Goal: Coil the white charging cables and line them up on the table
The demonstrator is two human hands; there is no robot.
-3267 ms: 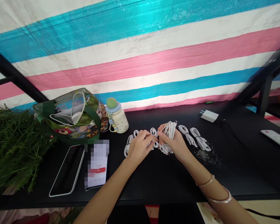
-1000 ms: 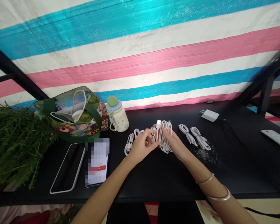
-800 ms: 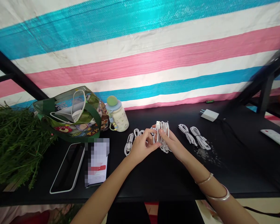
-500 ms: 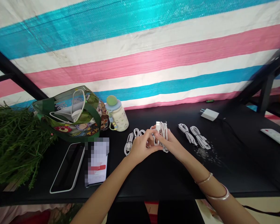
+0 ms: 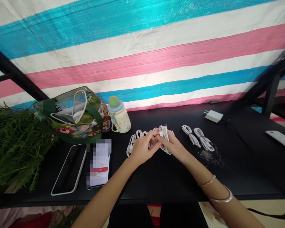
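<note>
Between my two hands is a coiled white USB cable (image 5: 165, 134), its plug pointing up near my fingertips. My left hand (image 5: 144, 146) is closed, thumb and fingers pinching the coil from the left. From the right, my right hand (image 5: 174, 146) wraps round the same coil, its thumb across the front. Several bundled white cables (image 5: 131, 144) lie on the black table (image 5: 156, 180) beside and behind my left hand, partly covered by it. To the right of my right hand rest two more tied white cables (image 5: 190, 135).
A white plug adapter (image 5: 213, 116) and a power strip (image 5: 281, 141) lie to the right. On the left are two phones (image 5: 68, 169), a green printed bag (image 5: 73, 129), a bottle (image 5: 121, 118) and leafy greens (image 5: 16, 148). A striped tarp (image 5: 142, 63) hangs behind.
The coiled cable has tilted and sunk slightly between my hands, its plug now lower and partly behind the fingers. Both hands stay nearly in place.
</note>
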